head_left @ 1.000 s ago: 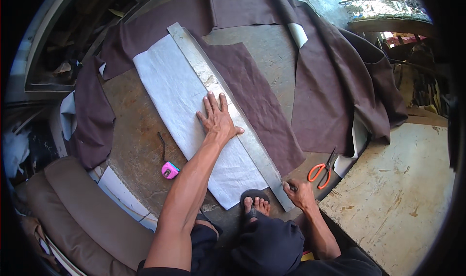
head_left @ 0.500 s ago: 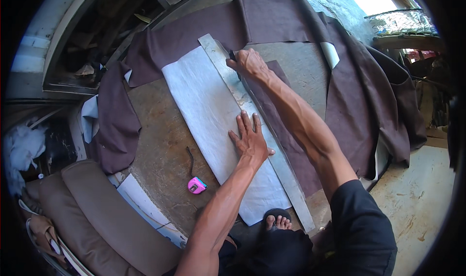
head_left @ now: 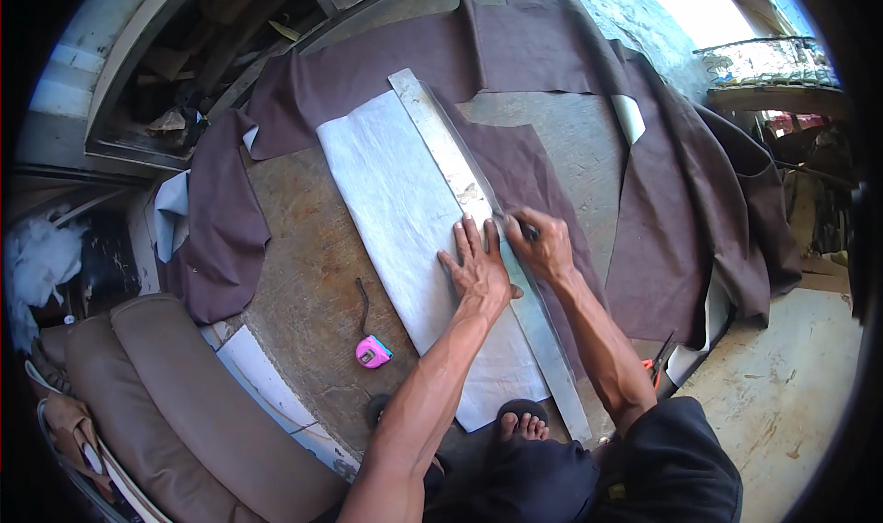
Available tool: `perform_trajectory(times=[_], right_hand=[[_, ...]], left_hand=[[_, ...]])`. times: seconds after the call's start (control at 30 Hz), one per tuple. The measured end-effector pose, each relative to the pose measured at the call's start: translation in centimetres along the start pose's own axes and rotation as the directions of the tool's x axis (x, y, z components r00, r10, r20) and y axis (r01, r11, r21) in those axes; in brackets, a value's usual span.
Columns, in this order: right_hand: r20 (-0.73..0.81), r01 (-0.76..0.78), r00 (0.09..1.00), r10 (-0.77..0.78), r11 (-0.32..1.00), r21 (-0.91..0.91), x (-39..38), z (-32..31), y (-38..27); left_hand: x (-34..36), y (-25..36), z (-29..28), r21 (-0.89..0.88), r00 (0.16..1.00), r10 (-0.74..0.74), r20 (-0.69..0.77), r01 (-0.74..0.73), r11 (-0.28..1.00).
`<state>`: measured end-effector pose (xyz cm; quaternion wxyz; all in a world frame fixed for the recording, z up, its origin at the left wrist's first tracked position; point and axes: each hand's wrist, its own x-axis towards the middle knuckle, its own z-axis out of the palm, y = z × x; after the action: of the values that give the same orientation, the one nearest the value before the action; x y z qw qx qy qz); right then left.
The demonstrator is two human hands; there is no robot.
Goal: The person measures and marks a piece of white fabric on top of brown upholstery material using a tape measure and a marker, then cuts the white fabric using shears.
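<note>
My left hand [head_left: 481, 270] lies flat with fingers spread, pressing a long metal ruler [head_left: 451, 160] onto a white-backed sheet of material [head_left: 395, 210]. Just right of it, my right hand [head_left: 544, 245] is closed around a small dark tool [head_left: 528, 231], held at the ruler's right edge. Its tip is too small to tell whether it cuts or marks. The ruler runs diagonally from the far end of the sheet to near my foot. Right of the ruler, brown leather-like material [head_left: 515, 160] shows its dark face.
More brown material [head_left: 368, 68] curves around the far side and right. A pink tape measure [head_left: 372, 351] lies on the floor at left. Orange-handled scissors [head_left: 657, 367] lie by my right forearm. A brown padded cushion [head_left: 198, 385] stands at lower left.
My right hand has come down along the ruler toward me, from its far end to beside my left hand. The left hand stays on the ruler. The scissors now show.
</note>
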<state>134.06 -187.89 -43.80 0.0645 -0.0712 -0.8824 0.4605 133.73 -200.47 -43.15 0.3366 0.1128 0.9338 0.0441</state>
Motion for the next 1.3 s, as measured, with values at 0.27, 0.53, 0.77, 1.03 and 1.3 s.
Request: perform_trajectory(times=[0.27, 0.53, 0.77, 1.03, 1.3], right_hand=[[-0.178, -0.335, 0.938, 0.297, 0.905, -0.26, -31.5, -9.6, -1.1], [-0.239, -0.548, 0.835, 0.496, 0.787, -0.282, -38.1, -3.2, 1.5], [-0.247, -0.497, 0.863, 0.442, 0.83, -0.253, -35.1, -9.2, 2.8], [-0.568, -0.656, 0.722, 0.395, 0.651, -0.381, -32.6, -13.3, 12.8], [-0.611, -0.644, 0.706, 0.359, 0.685, -0.341, -35.9, -11.8, 11.7]], left_hand=[[-0.2, -0.8, 0.3, -0.004, 0.999, 0.025, -0.035, -0.025, 1.0], [-6.7, -2.8, 9.1, -0.08, 0.918, 0.08, -0.389, -0.12, 0.989], [-9.5, -6.5, 13.4, -0.064, 0.93, 0.002, -0.367, -0.028, 0.998], [-5.4, -9.9, 9.3, -0.04, 0.94, 0.027, -0.339, -0.043, 0.998], [-7.8, -10.8, 10.1, 0.066, 0.873, 0.184, -0.453, -0.173, 0.983]])
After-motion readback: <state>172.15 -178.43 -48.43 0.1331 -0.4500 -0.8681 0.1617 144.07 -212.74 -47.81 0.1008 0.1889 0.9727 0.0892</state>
